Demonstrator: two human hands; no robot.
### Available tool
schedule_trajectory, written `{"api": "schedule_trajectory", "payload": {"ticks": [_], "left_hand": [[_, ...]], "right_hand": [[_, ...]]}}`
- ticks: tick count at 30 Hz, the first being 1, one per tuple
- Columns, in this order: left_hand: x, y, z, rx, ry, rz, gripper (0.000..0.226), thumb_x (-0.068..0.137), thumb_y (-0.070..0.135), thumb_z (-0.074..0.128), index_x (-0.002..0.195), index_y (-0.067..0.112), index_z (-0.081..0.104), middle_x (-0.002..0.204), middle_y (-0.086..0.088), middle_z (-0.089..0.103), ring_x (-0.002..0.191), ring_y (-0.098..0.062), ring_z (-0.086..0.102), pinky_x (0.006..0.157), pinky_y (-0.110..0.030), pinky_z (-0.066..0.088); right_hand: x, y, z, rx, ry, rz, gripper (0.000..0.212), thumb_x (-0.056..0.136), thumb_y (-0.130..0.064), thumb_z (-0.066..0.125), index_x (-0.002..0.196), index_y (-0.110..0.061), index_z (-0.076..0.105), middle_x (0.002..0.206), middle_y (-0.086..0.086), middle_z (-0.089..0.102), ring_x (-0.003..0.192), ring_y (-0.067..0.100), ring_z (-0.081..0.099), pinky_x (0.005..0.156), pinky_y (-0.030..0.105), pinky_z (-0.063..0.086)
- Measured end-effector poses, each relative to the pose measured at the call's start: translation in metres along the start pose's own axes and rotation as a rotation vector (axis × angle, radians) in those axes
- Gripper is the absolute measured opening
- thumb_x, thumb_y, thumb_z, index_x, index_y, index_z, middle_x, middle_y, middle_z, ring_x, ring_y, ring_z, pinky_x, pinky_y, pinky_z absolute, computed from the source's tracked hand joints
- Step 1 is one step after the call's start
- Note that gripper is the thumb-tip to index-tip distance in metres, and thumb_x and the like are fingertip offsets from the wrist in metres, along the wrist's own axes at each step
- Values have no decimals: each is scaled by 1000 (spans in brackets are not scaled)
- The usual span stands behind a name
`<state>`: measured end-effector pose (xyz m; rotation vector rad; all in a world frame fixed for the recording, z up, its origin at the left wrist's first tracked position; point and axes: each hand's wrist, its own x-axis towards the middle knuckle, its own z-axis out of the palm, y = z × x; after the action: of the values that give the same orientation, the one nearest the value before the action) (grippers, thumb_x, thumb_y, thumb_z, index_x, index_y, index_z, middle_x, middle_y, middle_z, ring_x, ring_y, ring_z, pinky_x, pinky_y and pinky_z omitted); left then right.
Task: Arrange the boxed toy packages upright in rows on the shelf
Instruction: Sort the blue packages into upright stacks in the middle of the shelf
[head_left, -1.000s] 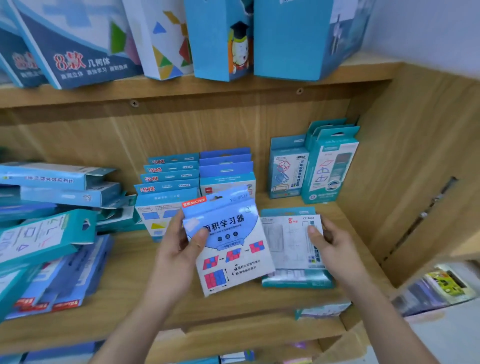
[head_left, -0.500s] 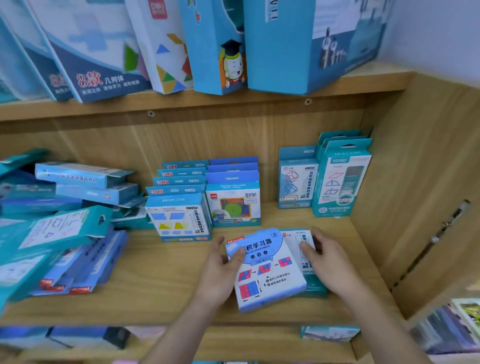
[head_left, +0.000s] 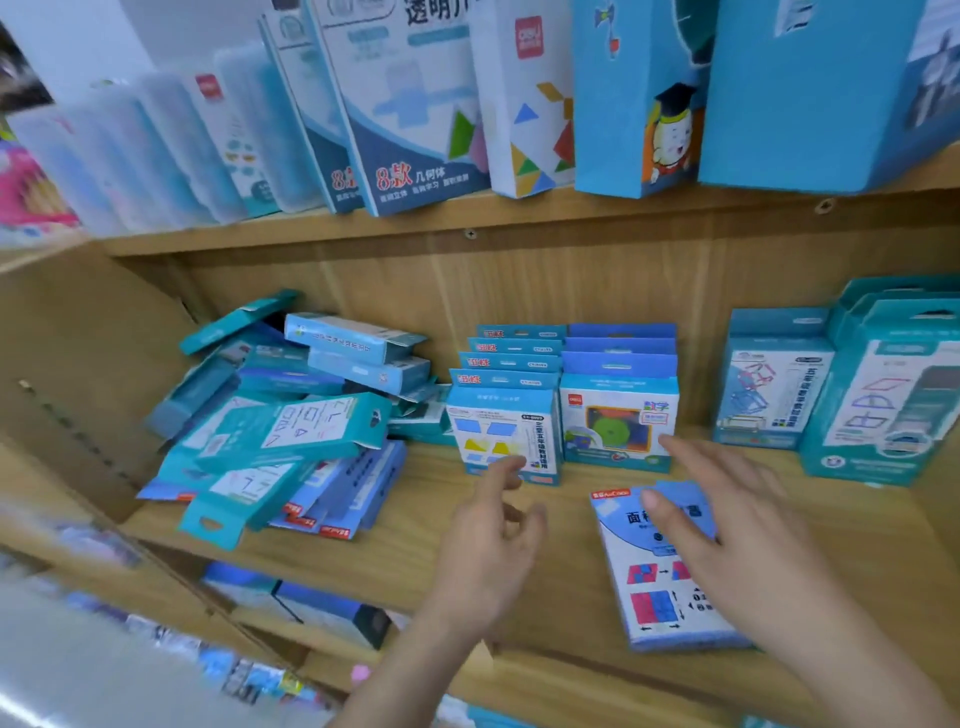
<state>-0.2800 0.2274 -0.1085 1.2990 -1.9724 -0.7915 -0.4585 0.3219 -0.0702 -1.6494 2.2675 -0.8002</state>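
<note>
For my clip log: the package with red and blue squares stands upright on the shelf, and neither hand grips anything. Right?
Not upright: the head view shows the package lying flat on the shelf. Neither the left hand nor the right hand grips anything.

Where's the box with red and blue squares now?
Head view, right of centre: the box lies flat at the shelf front, partly under the right hand, before the upright rows.

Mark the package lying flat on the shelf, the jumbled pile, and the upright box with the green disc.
flat package (head_left: 649, 608): head view, red-and-blue square on its face.
jumbled pile (head_left: 296, 431): head view, top teal box's white panel.
green-disc box (head_left: 615, 426): head view, the disc on its front.
</note>
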Motion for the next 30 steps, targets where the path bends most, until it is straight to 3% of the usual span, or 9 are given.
{"api": "schedule_trajectory", "payload": {"ticks": [5, 10, 15, 18, 21, 23, 25, 27, 30], "left_hand": [[30, -32, -101, 578, 125, 227, 69, 77, 32, 65, 139, 23, 37, 138, 2, 43, 126, -20, 37, 101, -35, 37], [71, -83, -164, 1005, -83, -101, 102, 72, 67, 58, 148, 26, 5, 158, -2, 7, 144, -27, 7, 112, -52, 18], [79, -103, -160, 1070, 53, 132, 69, 81, 46, 63, 138, 15, 39, 141, -8, 46, 129, -30, 43, 102, -52, 38], [79, -95, -171, 859, 196, 425, 59, 66, 22, 80, 120, 10, 58, 115, -9, 67, 102, -29, 65, 89, -49, 50], [69, -62, -186, 479, 304, 610, 48, 74, 15, 71, 119, 17, 55, 110, 2, 69, 96, -12, 61, 84, -24, 46], [59, -29, -190, 70, 319, 571, 25, 88, 20, 61, 112, 25, 56, 95, 17, 69, 85, 1, 61, 75, -13, 45], [55, -2, -189, -475, 230, 453, 13, 89, 23, 60, 102, 20, 59, 92, 11, 71, 87, -7, 66, 77, -22, 52], [58, 14, -183, -877, 77, 309, 18, 89, 21, 59, 104, 12, 60, 102, -2, 71, 95, -21, 67, 81, -37, 55], [64, 27, -175, -1077, -13, 174, 25, 85, 27, 58, 103, 11, 62, 99, -6, 70, 88, -20, 66, 76, -40, 54]], "right_hand": [[8, -57, 23, 125, -6, -165, 65, 82, -58, 37, 142, -33, 36, 145, -11, 39, 132, 13, 31, 106, 30, 26], [23, -110, 77, 295, -210, -120, 63, 93, -51, 44, 147, -41, 14, 154, -19, 18, 141, 1, 14, 107, 18, 15], [41, -144, 125, 466, -284, -67, 70, 91, -50, 51, 149, -39, 11, 156, -16, 20, 143, 6, 19, 116, 30, 21], [53, -156, 139, 597, -250, -55, 76, 87, -50, 58, 146, -44, 10, 154, -15, 25, 141, 6, 23, 116, 34, 24], [62, -169, 133, 735, -192, -142, 79, 85, -38, 67, 141, -53, 13, 143, -34, 29, 135, -7, 28, 114, 26, 27], [66, -175, 114, 765, -128, -245, 77, 82, -33, 71, 133, -60, 19, 129, -49, 34, 126, -20, 32, 104, 10, 28], [70, -178, 90, 768, -52, -327, 71, 81, -28, 73, 134, -52, 31, 124, -42, 48, 119, -19, 42, 95, 4, 33], [74, -175, 68, 799, 14, -348, 55, 83, -20, 72, 129, -38, 47, 116, -24, 63, 108, -5, 58, 90, 18, 46], [70, -157, 44, 894, 76, -305, 36, 85, -6, 66, 111, -30, 60, 100, -7, 72, 91, 10, 67, 77, 28, 55]]}}
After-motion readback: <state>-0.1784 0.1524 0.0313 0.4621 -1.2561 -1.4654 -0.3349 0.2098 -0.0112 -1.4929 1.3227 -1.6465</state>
